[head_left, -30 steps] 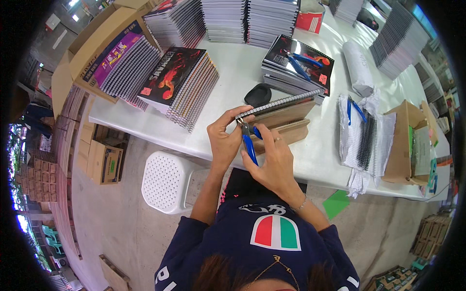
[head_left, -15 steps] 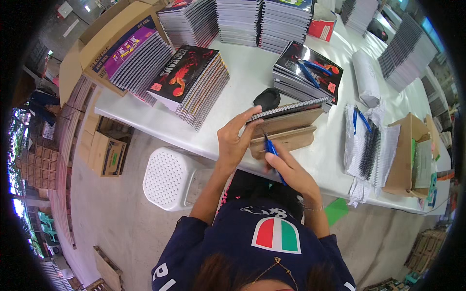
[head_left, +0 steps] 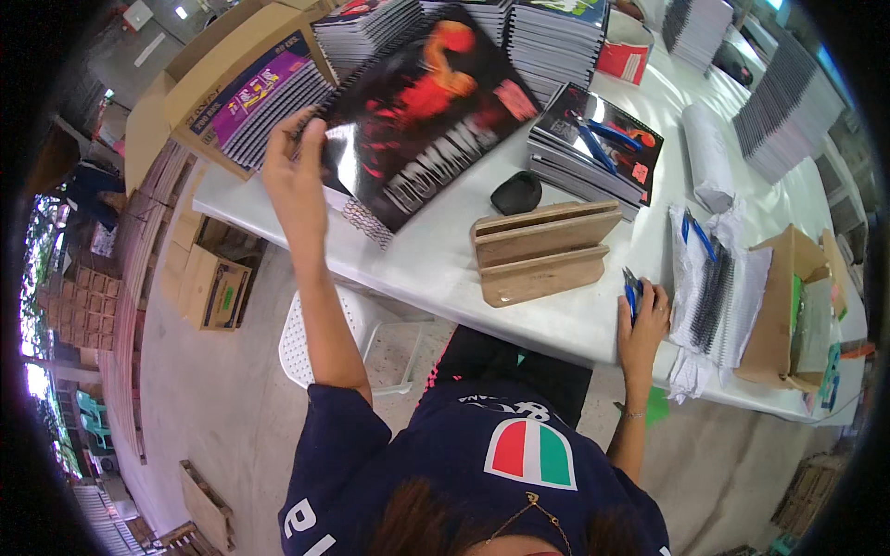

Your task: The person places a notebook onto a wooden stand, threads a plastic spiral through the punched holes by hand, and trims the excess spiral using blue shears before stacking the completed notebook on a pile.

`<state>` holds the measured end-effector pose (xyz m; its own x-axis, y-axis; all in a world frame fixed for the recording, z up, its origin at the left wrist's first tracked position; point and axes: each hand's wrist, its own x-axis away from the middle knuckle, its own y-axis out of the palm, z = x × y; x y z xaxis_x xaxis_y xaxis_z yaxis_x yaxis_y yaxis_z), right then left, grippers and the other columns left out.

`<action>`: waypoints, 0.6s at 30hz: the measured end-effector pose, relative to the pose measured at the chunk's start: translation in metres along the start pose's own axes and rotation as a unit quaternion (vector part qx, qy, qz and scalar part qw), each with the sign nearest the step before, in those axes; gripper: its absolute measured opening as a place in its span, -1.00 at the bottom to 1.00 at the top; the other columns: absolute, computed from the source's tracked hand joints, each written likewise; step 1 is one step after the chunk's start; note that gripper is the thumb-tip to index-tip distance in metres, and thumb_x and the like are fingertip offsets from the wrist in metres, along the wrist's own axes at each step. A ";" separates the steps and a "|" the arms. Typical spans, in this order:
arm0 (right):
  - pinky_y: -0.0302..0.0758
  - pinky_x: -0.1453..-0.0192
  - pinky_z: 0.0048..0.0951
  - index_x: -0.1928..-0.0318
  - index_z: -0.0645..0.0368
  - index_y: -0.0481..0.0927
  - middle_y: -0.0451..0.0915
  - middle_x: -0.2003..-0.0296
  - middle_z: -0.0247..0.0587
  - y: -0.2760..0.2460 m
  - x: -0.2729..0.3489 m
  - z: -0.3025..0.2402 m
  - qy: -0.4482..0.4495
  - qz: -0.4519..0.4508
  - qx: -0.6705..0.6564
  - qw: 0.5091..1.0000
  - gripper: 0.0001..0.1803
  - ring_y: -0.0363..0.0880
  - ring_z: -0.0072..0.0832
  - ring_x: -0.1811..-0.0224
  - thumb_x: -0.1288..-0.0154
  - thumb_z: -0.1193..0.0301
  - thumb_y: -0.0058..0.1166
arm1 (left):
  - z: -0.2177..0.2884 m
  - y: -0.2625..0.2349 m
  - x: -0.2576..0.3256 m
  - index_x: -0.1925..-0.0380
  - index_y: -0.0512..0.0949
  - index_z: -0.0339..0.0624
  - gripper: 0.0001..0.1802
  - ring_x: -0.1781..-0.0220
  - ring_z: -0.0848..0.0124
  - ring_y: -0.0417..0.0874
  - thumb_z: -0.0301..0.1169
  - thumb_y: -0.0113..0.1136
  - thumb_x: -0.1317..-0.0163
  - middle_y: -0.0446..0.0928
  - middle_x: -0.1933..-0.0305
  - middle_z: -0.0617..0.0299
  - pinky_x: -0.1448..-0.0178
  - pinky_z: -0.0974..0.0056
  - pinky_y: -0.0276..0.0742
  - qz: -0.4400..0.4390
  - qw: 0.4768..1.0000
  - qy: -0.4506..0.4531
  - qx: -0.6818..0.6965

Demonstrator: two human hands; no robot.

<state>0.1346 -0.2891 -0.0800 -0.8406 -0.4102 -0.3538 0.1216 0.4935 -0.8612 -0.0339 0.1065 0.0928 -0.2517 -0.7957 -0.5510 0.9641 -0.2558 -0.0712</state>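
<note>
A spiral-bound notebook with a glossy black cover and a red-orange figure is held up and tilted by my left hand, whose fingers grip its coiled edge. Beneath it, a stack of spiral notebooks is mostly hidden. At the table's front edge, blue-handled pliers lie under my right hand, the fingers closed around the handles. Between the hands stands a wooden slotted holder with nothing in its slot. Just behind the holder sits a small black rounded object I cannot name.
More pliers rest on a low notebook stack. Rightward are black coils on white wrapping, another pair of pliers, an open carton and a white roll. Notebook stacks line the back; a white stool stands below.
The notebook has left the wooden holder and moved up and left in my left hand. My right hand has carried the pliers from the holder rightward, down to the table.
</note>
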 end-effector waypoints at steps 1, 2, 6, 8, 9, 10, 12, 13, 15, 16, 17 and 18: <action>0.27 -0.25 -0.07 -0.19 0.19 0.42 0.35 -0.12 0.15 0.000 0.000 0.000 0.000 0.004 -0.006 1.000 -0.52 0.35 0.06 -0.14 -0.31 0.27 0.10 | -0.014 -0.011 -0.015 0.06 0.56 -0.31 -0.74 0.28 0.59 0.55 -0.40 0.17 -0.33 0.61 0.21 0.24 0.29 0.48 0.45 -0.001 1.000 -0.023 0.017; 0.27 -0.25 -0.08 -0.19 0.19 0.42 0.35 -0.12 0.15 0.000 -0.001 0.002 0.001 0.003 -0.022 1.000 -0.52 0.35 0.06 -0.14 -0.31 0.28 0.11 | -0.030 -0.018 -0.028 0.05 0.55 -0.31 -0.74 0.30 0.60 0.55 -0.39 0.17 -0.33 0.61 0.21 0.25 0.32 0.49 0.44 -0.003 0.998 -0.047 0.037; 0.29 -0.24 -0.06 -0.16 0.21 0.44 0.35 -0.10 0.19 -0.001 -0.006 0.002 0.013 -0.005 -0.094 0.995 -0.52 0.37 0.08 -0.14 -0.24 0.36 0.16 | -0.091 -0.050 -0.060 0.06 0.54 -0.32 -0.73 0.34 0.61 0.56 -0.38 0.18 -0.33 0.61 0.24 0.26 0.39 0.49 0.44 0.016 0.995 -0.091 0.029; 0.28 -0.26 -0.06 -0.17 0.19 0.44 0.35 -0.10 0.18 -0.004 -0.011 0.000 0.019 -0.019 -0.122 0.992 -0.52 0.36 0.07 -0.15 -0.23 0.39 0.17 | -0.115 -0.058 -0.063 0.07 0.55 -0.32 -0.73 0.34 0.60 0.56 -0.37 0.19 -0.32 0.61 0.25 0.26 0.38 0.49 0.44 0.025 0.993 -0.116 0.020; 0.27 -0.26 -0.07 -0.17 0.18 0.45 0.35 -0.09 0.18 -0.004 -0.013 -0.001 0.014 -0.015 -0.131 0.991 -0.52 0.35 0.06 -0.16 -0.23 0.40 0.17 | -0.122 -0.058 -0.062 0.08 0.55 -0.32 -0.73 0.34 0.60 0.56 -0.37 0.19 -0.32 0.61 0.25 0.26 0.38 0.49 0.45 0.029 0.991 -0.129 0.017; 0.27 -0.27 -0.08 -0.16 0.18 0.45 0.35 -0.09 0.17 -0.005 -0.015 -0.002 0.008 -0.010 -0.140 0.990 -0.52 0.34 0.05 -0.17 -0.22 0.40 0.18 | -0.128 -0.058 -0.061 0.10 0.57 -0.30 -0.74 0.36 0.62 0.54 -0.35 0.20 -0.32 0.60 0.28 0.30 0.40 0.50 0.42 0.029 0.992 -0.123 0.014; 0.26 -0.28 -0.10 -0.16 0.17 0.45 0.35 -0.09 0.17 -0.007 -0.021 -0.003 -0.003 -0.004 -0.139 0.990 -0.52 0.32 0.04 -0.18 -0.23 0.40 0.18 | -0.136 -0.055 -0.059 0.13 0.61 -0.25 -0.76 0.40 0.68 0.50 -0.33 0.21 -0.31 0.60 0.33 0.38 0.43 0.53 0.38 0.027 0.993 -0.112 0.007; 0.26 -0.28 -0.11 -0.16 0.16 0.46 0.35 -0.09 0.17 -0.010 -0.024 -0.003 -0.010 -0.002 -0.129 0.992 -0.53 0.31 0.04 -0.19 -0.23 0.39 0.17 | -0.132 -0.052 -0.055 0.13 0.63 -0.28 -0.73 0.37 0.65 0.50 -0.32 0.24 -0.28 0.61 0.31 0.35 0.37 0.50 0.40 0.031 0.990 -0.131 -0.037; 0.26 -0.28 -0.13 -0.15 0.16 0.46 0.36 -0.09 0.17 -0.016 -0.032 -0.005 -0.021 0.002 -0.117 0.993 -0.54 0.31 0.03 -0.19 -0.25 0.37 0.17 | -0.143 -0.059 -0.059 0.13 0.64 -0.31 -0.69 0.34 0.61 0.50 -0.30 0.28 -0.25 0.62 0.29 0.32 0.30 0.48 0.41 0.021 0.985 -0.054 -0.164; 0.26 -0.28 -0.13 -0.15 0.15 0.46 0.36 -0.09 0.17 -0.018 -0.039 -0.006 -0.026 0.004 -0.114 0.993 -0.55 0.32 0.03 -0.18 -0.26 0.36 0.16 | -0.149 -0.065 -0.060 0.13 0.65 -0.33 -0.67 0.33 0.59 0.51 -0.28 0.30 -0.23 0.62 0.29 0.31 0.26 0.47 0.42 0.016 0.973 -0.015 -0.228; 0.26 -0.28 -0.14 -0.15 0.15 0.47 0.37 -0.08 0.17 -0.020 -0.045 -0.007 -0.031 0.006 -0.111 0.993 -0.55 0.33 0.03 -0.18 -0.27 0.35 0.16 | -0.155 -0.071 -0.061 0.13 0.66 -0.34 -0.65 0.32 0.57 0.51 -0.27 0.32 -0.22 0.63 0.28 0.29 0.23 0.46 0.41 0.012 0.975 -0.040 -0.220; 0.25 -0.28 -0.14 -0.15 0.15 0.47 0.38 -0.08 0.17 -0.023 -0.052 -0.007 -0.038 0.008 -0.107 0.993 -0.56 0.33 0.03 -0.18 -0.27 0.34 0.15 | -0.156 -0.072 -0.061 0.14 0.66 -0.35 -0.64 0.30 0.55 0.52 -0.26 0.33 -0.20 0.63 0.27 0.27 0.19 0.46 0.41 0.006 0.975 -0.066 -0.210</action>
<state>0.1716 -0.2737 -0.0390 -0.7959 -0.4537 -0.4008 0.0131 0.6490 -0.7607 -0.0753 0.2590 0.0020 -0.2218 -0.8685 -0.4433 0.9097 -0.0207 -0.4147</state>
